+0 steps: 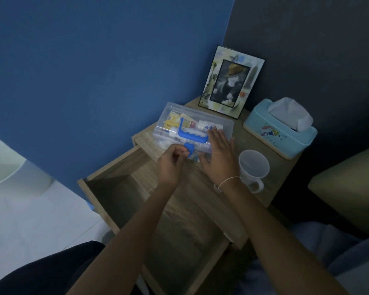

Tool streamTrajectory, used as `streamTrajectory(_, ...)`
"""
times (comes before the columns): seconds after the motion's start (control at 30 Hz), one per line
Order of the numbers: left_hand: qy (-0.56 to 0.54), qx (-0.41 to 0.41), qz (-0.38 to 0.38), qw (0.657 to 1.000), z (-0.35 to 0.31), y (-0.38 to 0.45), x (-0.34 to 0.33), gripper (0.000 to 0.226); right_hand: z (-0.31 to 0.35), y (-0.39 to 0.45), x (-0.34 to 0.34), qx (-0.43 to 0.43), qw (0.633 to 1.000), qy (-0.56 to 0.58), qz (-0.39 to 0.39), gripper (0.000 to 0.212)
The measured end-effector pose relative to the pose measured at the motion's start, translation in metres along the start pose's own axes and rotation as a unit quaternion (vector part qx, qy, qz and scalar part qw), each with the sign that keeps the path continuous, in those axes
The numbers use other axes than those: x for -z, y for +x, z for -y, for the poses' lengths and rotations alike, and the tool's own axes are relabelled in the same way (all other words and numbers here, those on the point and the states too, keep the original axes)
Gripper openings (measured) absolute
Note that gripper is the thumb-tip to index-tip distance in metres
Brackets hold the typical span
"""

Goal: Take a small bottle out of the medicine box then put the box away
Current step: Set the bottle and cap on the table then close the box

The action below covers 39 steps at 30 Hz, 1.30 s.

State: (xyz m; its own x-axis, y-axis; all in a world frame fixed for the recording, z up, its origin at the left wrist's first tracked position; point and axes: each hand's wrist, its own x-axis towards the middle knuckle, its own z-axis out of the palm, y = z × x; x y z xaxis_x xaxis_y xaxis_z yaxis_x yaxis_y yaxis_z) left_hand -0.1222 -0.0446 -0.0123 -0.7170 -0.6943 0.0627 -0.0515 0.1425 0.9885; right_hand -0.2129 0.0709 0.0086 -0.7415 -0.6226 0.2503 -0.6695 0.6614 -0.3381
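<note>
A clear plastic medicine box (175, 116) with a blue handle (192, 136) and a blue latch (189, 148) sits on the wooden nightstand top, lid down. Yellow packets and a white bottle-like item (207, 126) show through the lid. My left hand (172, 165) pinches the blue latch at the box's front edge. My right hand (218, 155) lies flat with fingers spread on the right part of the lid.
The nightstand drawer (124, 201) stands pulled open below my arms. A white mug (254, 167) is just right of my right wrist. A light blue tissue box (279, 133) and a picture frame (230, 81) stand behind. Blue wall at left.
</note>
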Motion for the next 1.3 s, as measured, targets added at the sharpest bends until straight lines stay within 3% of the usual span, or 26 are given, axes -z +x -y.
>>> streamTrajectory(0.13,0.039,0.008,0.012,0.999,0.007,0.003,0.004,0.018,0.006,0.002,-0.003,-0.023,0.999,-0.004,-0.034,0.072)
streamTrajectory(0.33,0.052,0.028,-0.007,0.998,0.015,0.004,0.004,0.009,0.007,0.005,-0.008,-0.033,0.998,-0.015,-0.049,0.07)
streamTrajectory(0.97,0.193,-0.04,-0.018,0.98,0.013,0.011,0.003,0.012,0.012,0.002,-0.01,-0.034,0.996,-0.029,-0.08,0.06)
streamTrajectory(1.1,0.239,-0.112,-0.061,0.963,0.009,0.002,0.015,0.008,0.008,0.0,-0.007,-0.027,0.998,-0.007,-0.058,0.062)
streamTrajectory(1.2,0.269,-0.13,-0.113,0.948,0.008,0.001,0.032,0.024,0.007,-0.006,-0.007,-0.057,0.996,0.022,-0.068,0.067)
streamTrajectory(1.3,0.266,-0.124,-0.093,0.951,0.002,0.014,0.044,0.055,0.012,-0.012,-0.01,-0.129,0.986,0.06,-0.086,0.074)
